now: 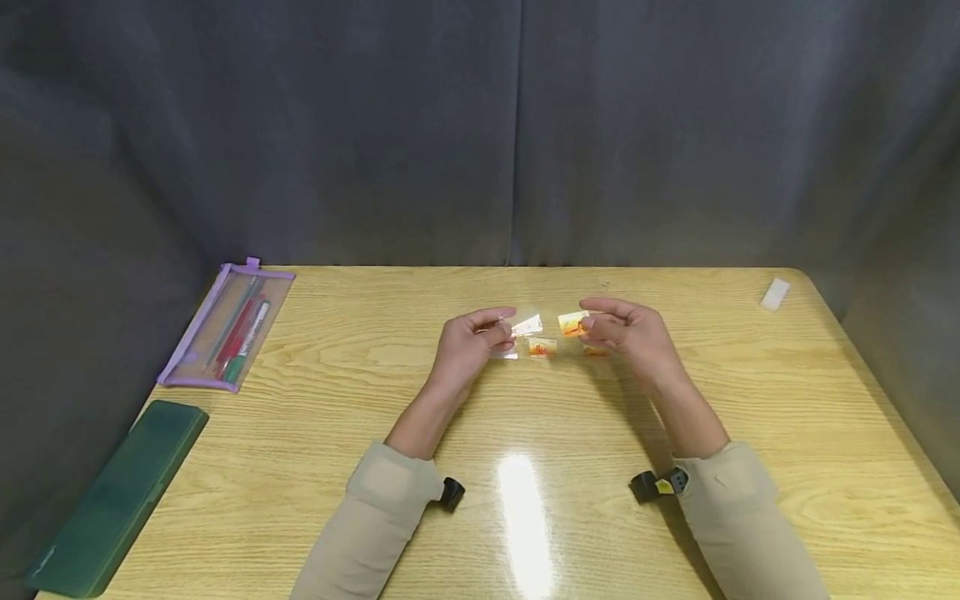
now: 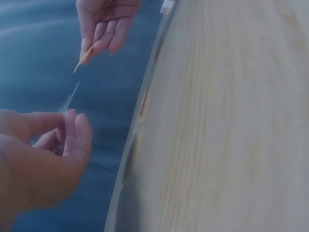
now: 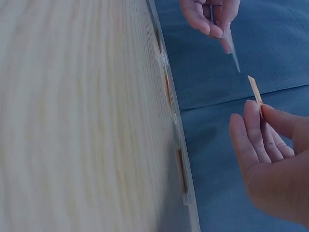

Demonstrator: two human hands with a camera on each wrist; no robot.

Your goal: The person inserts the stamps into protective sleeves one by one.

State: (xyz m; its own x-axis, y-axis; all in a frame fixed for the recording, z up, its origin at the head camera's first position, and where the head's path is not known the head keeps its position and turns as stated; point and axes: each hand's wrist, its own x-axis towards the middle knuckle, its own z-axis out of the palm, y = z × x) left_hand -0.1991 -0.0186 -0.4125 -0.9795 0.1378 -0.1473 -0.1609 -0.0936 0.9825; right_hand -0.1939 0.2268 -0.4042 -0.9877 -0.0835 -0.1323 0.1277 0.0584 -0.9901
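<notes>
Above the table (image 1: 675, 517):
Left hand (image 1: 468, 342): we pinch a clear sleeve (image 1: 527, 325).
Right hand (image 1: 626, 333): we pinch an orange card (image 1: 572, 323).

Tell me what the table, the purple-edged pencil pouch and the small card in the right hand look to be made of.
Table: wood-grain laminate, glossy, judging by the lamp glare on it.
Pencil pouch: clear soft plastic or mesh with purple fabric trim; the pens show through.
Small card pinched by the right hand: thin, probably paper or card, printed orange and yellow; edge-on it looks paper-thin.
</notes>
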